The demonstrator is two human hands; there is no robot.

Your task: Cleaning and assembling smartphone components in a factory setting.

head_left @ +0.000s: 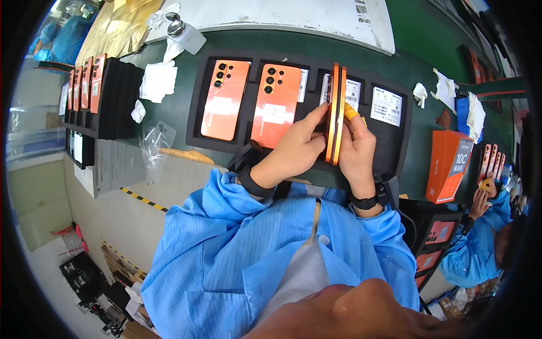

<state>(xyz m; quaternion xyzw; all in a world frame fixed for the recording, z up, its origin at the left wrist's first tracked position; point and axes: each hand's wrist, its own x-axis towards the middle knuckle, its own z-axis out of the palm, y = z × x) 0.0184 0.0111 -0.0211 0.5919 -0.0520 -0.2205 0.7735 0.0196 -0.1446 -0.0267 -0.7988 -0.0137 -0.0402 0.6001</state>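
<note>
Two orange phones (337, 121) stand on edge, side by side, above a black foam tray (389, 144). My left hand (296, 144) is closed on the left phone, fingers and thumb against its face. From the other side my right hand (357, 150) grips the right phone; yellow covers (351, 113) sit on its fingertips. Whether the phones touch each other I cannot tell. Left of them, two more orange phones (226, 104) (276, 96) lie back up in the tray. A white label (387, 106) shows in the tray's right slot.
On the left, a black rack (116, 101) carries several upright orange phones. Behind the tray stand a white pump bottle (189, 38) and crumpled white wipes (158, 81). An orange box (449, 164) stands at right. Beyond it a co-worker in a blue smock (477, 254) handles something yellow.
</note>
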